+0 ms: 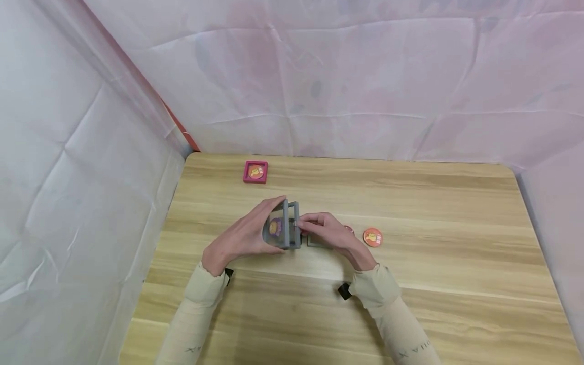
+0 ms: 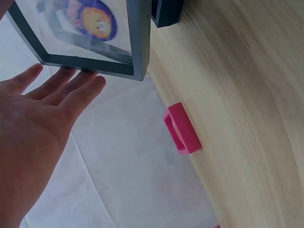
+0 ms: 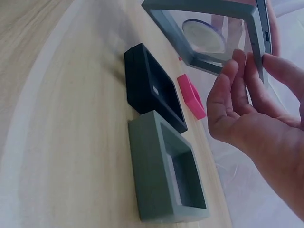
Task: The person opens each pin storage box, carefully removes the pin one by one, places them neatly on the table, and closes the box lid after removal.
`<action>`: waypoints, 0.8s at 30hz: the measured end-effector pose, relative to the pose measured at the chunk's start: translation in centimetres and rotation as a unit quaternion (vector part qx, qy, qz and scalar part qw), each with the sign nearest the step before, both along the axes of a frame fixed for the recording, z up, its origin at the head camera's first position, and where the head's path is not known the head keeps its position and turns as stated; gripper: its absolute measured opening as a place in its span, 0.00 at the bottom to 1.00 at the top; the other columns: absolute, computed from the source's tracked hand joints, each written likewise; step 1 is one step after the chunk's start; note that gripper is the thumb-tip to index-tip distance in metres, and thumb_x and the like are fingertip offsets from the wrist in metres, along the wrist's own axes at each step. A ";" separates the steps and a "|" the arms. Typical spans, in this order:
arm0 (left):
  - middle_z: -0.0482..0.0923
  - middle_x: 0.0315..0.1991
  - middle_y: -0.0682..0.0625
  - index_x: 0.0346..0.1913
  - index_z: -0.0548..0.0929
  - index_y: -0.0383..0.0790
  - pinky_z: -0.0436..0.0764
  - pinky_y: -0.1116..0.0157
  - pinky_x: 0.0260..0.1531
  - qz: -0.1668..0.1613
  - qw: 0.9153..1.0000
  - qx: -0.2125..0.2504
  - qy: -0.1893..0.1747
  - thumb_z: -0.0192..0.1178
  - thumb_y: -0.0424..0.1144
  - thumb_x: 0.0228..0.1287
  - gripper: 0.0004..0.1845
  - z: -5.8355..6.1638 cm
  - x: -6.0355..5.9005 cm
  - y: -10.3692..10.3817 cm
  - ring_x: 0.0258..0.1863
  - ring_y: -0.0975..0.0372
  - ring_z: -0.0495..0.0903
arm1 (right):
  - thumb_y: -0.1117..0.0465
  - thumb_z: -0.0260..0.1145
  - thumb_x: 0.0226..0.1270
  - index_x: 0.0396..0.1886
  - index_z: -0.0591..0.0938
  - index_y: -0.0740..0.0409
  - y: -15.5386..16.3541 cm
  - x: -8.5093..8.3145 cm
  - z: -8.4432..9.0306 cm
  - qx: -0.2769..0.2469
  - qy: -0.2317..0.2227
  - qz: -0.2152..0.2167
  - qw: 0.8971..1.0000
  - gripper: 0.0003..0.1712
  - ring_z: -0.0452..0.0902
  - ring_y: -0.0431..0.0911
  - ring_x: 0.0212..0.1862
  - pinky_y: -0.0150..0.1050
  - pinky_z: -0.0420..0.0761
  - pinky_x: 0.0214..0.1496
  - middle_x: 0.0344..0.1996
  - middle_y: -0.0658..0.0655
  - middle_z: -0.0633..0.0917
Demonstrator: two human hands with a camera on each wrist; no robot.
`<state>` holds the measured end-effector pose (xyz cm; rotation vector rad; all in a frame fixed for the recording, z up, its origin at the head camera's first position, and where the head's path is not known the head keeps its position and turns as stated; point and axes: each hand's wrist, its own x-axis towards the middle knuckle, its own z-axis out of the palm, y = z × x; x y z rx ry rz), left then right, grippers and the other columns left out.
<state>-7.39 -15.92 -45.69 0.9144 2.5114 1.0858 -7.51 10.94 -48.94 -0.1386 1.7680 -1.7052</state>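
Worktop [image 1: 410, 203]: light wood, rounded corners, white sheeting hung behind its far edge and along its left edge.

Left hand [image 1: 246, 235] near worktop middle, a bit left of centre. Fingers straight, released, flat against the left face of the grey frame [image 1: 286, 224]; wrist view shows fingertips [image 2: 71, 85] reaching the frame's lower bar, palm open.

Right hand [image 1: 330, 235] just right of the frame. Fingers curled, pinching the frame's right edge; thumb and fingertips [image 3: 237, 64] close on the bar in the right wrist view.

Grey frame stands on edge between both hands, lifted slightly off the worktop, clear film across it. A round badge [image 2: 97, 21], orange with a purple rim, sits inside behind the film.

On the worktop under the right hand: green-grey square frame [image 3: 166, 168], lying flat, nearest the wrist; black square frame [image 3: 152, 88] touching it on the far side, also flat.

Pink frame [image 1: 255, 172] lies near the far left corner, well apart from the hands, with an orange badge in it.

Loose orange badge [image 1: 372, 236] on the worktop just right of the right hand. Another reddish disc [image 1: 349, 229] peeks out beside the right hand, mostly hidden.
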 end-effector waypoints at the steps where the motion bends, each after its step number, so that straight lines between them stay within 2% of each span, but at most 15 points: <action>1: 0.67 0.75 0.47 0.85 0.52 0.49 0.80 0.48 0.71 0.000 1.000 0.000 -0.001 0.87 0.48 0.45 0.68 0.1 0.0 0.0 0.69 0.47 0.74 | 0.57 0.63 0.81 0.61 0.84 0.67 0.1 0.1 0.0 -0.002 -0.002 -0.001 1.000 0.20 0.83 0.41 0.49 0.41 0.86 0.63 0.43 0.44 0.89; 4: 0.66 0.76 0.47 0.85 0.51 0.51 0.79 0.47 0.72 0.001 1.000 -0.004 -0.010 0.87 0.48 0.46 0.68 0.3 0.2 -0.1 0.70 0.47 0.73 | 0.57 0.62 0.82 0.62 0.82 0.70 0.5 0.6 0.0 -0.002 -0.003 0.000 1.000 0.22 0.84 0.39 0.46 0.37 0.87 0.58 0.40 0.44 0.89; 8: 0.65 0.77 0.48 0.86 0.49 0.53 0.77 0.47 0.75 0.005 1.000 -0.010 -0.023 0.87 0.45 0.46 0.69 0.3 0.8 -0.2 0.71 0.49 0.72 | 0.55 0.63 0.81 0.63 0.82 0.69 0.7 1.5 -0.1 0.007 0.001 -0.004 1.000 0.23 0.85 0.40 0.43 0.38 0.88 0.55 0.39 0.46 0.90; 11: 0.64 0.78 0.49 0.86 0.49 0.54 0.78 0.48 0.74 0.007 1.000 -0.011 -0.025 0.87 0.44 0.47 0.69 0.4 1.3 -0.3 0.71 0.50 0.72 | 0.53 0.66 0.79 0.61 0.84 0.67 0.5 2.2 -0.1 0.018 0.008 -0.021 1.000 0.23 0.86 0.42 0.42 0.39 0.88 0.54 0.37 0.46 0.91; 16: 0.63 0.78 0.51 0.86 0.48 0.55 0.80 0.49 0.72 0.011 1.000 -0.019 -0.022 0.86 0.44 0.48 0.69 0.3 2.3 -0.6 0.70 0.51 0.73 | 0.56 0.70 0.75 0.54 0.86 0.66 0.0 3.3 -0.3 0.041 0.032 -0.046 0.998 0.18 0.86 0.40 0.37 0.34 0.88 0.47 0.31 0.46 0.90; 20: 0.61 0.79 0.51 0.86 0.46 0.58 0.78 0.49 0.74 0.020 0.999 -0.028 -0.027 0.87 0.45 0.47 0.71 0.3 2.9 -1.1 0.72 0.53 0.71 | 0.57 0.71 0.75 0.53 0.86 0.66 -0.1 3.8 -0.4 0.071 0.044 -0.050 0.995 0.17 0.86 0.42 0.36 0.33 0.86 0.46 0.30 0.50 0.91; 24: 0.59 0.82 0.51 0.86 0.43 0.62 0.73 0.47 0.78 0.032 0.998 -0.030 -0.043 0.87 0.44 0.46 0.72 0.2 3.3 -1.6 0.77 0.51 0.67 | 0.55 0.70 0.75 0.54 0.86 0.66 0.2 4.2 -0.5 0.097 0.060 -0.043 0.993 0.19 0.89 0.45 0.37 0.34 0.88 0.46 0.34 0.57 0.93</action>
